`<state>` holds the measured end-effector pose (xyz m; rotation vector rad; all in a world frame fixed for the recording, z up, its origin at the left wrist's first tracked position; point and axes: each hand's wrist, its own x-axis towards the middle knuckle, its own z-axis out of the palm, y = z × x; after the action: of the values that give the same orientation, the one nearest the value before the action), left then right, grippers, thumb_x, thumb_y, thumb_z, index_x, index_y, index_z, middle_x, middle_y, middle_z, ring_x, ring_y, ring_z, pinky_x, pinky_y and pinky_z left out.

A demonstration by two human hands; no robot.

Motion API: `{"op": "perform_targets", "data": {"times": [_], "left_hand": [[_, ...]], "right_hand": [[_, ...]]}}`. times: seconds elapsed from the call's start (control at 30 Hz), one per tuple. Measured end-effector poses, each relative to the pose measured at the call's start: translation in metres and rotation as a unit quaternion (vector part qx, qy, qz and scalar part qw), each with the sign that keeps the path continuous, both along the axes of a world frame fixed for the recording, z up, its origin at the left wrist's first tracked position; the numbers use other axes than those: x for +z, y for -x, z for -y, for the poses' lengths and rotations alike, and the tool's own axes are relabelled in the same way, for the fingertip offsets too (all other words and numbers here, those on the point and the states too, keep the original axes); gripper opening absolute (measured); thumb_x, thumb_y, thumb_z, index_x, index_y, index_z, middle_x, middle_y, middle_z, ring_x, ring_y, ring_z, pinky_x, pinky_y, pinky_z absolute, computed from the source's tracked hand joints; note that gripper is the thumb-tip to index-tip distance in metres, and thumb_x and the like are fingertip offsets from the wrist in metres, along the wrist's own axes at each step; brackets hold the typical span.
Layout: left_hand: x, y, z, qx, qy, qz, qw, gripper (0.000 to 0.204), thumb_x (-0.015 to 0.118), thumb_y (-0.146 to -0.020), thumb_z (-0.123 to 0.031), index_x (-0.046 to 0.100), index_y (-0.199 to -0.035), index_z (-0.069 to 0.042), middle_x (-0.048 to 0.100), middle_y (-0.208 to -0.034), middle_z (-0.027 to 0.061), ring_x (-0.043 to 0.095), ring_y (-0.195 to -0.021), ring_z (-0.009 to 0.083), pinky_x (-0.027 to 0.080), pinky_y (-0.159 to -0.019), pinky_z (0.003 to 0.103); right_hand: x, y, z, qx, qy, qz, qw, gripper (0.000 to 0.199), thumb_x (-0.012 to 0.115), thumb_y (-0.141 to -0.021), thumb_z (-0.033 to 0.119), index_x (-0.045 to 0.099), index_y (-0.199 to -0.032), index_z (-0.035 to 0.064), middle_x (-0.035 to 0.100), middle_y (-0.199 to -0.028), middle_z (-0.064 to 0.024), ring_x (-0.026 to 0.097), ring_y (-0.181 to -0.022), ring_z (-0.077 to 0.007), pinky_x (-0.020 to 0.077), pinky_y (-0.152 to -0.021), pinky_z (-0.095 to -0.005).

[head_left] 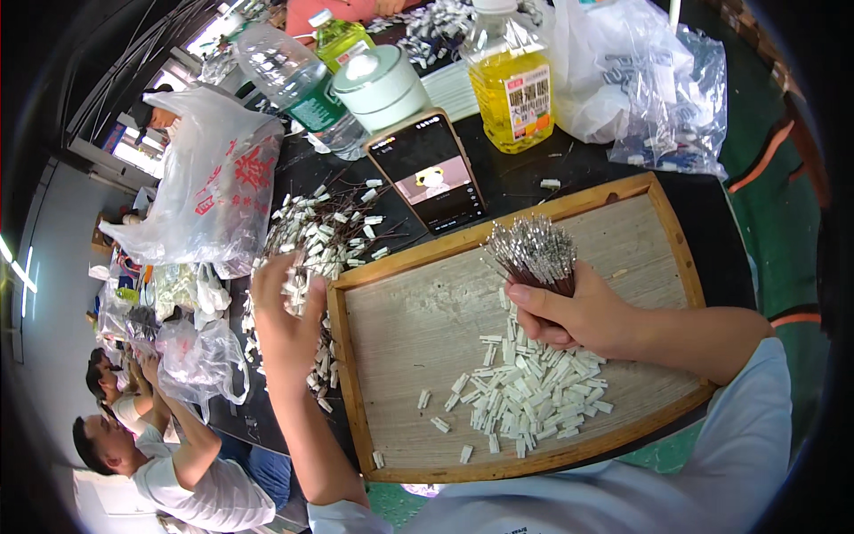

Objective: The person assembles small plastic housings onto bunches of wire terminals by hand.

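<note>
My right hand (578, 311) is closed round a thick bundle of dark wires with silvery metal tips (534, 249), tips pointing up and away from me. Below the fist, a heap of small white plastic connector housings (534, 392) lies in a wood-framed tray (400, 356). Just beyond the tray's left edge, my left hand (286, 311) hovers over a pile of white connectors with brown wires attached (325, 231). Its thumb and fingers are apart, slightly smeared, and I see nothing between them.
A lit phone (431, 173) leans against a pale green round container (381, 87) behind the tray. Nearby stand a large clear bottle (294, 80) and a bottle of yellow liquid (509, 89). Plastic bags (200, 169) flank the black table. Other people (178, 472) sit at the left.
</note>
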<state>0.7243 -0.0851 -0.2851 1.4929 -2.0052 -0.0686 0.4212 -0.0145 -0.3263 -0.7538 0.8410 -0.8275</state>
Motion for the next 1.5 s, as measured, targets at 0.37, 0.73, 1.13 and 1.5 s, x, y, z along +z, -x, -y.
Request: {"op": "perform_targets", "data": {"times": [0.37, 0.73, 1.13, 1.5], "left_hand": [[-0.041, 0.09, -0.038, -0.398, -0.169, 0.157, 0.888, 0.037, 0.062, -0.071, -0.01, 0.058, -0.108, -0.009, 0.057, -0.106, 0.0049, 0.056, -0.096, 0.0217, 0.046, -0.076, 0.033], [-0.053, 0.084, -0.032, -0.326, -0.181, 0.062, 0.926, 0.033, 0.067, -0.076, -0.006, 0.059, -0.107, -0.004, 0.057, -0.098, 0.0077, 0.058, -0.086, 0.024, 0.049, -0.07, 0.033], [-0.052, 0.081, -0.029, -0.303, -0.232, -0.022, 0.924, 0.028, 0.069, -0.076, -0.003, 0.061, -0.102, -0.003, 0.063, -0.092, 0.0093, 0.061, -0.08, 0.0239, 0.05, -0.069, 0.033], [-0.048, 0.068, -0.029, -0.256, -0.373, -0.376, 0.808, 0.028, 0.065, -0.079, 0.005, 0.063, -0.107, 0.004, 0.061, -0.101, 0.0129, 0.058, -0.09, 0.0166, 0.047, -0.076, 0.025]], "right_hand": [[-0.006, -0.001, -0.001, -0.004, -0.012, 0.088, 0.996, 0.022, 0.053, -0.095, 0.024, 0.056, -0.103, 0.003, 0.06, -0.077, -0.0067, 0.058, -0.068, -0.011, 0.0473, -0.055, -0.0256], [-0.008, 0.002, 0.007, 0.057, -0.027, 0.078, 0.995, 0.027, 0.05, -0.096, 0.027, 0.057, -0.104, 0.0022, 0.061, -0.086, -0.0052, 0.058, -0.083, -0.0112, 0.0478, -0.061, -0.023], [0.002, 0.007, 0.01, 0.079, -0.143, 0.097, 0.982, 0.023, 0.054, -0.095, 0.025, 0.057, -0.107, 0.0057, 0.057, -0.076, -0.0011, 0.049, -0.063, -0.0063, 0.0399, -0.055, -0.0231], [-0.002, 0.0, 0.005, 0.001, -0.002, -0.069, 0.998, 0.013, 0.065, -0.086, 0.014, 0.06, -0.091, 0.0029, 0.06, -0.076, 0.0014, 0.053, -0.072, -0.0036, 0.0435, -0.064, -0.0218]]}}
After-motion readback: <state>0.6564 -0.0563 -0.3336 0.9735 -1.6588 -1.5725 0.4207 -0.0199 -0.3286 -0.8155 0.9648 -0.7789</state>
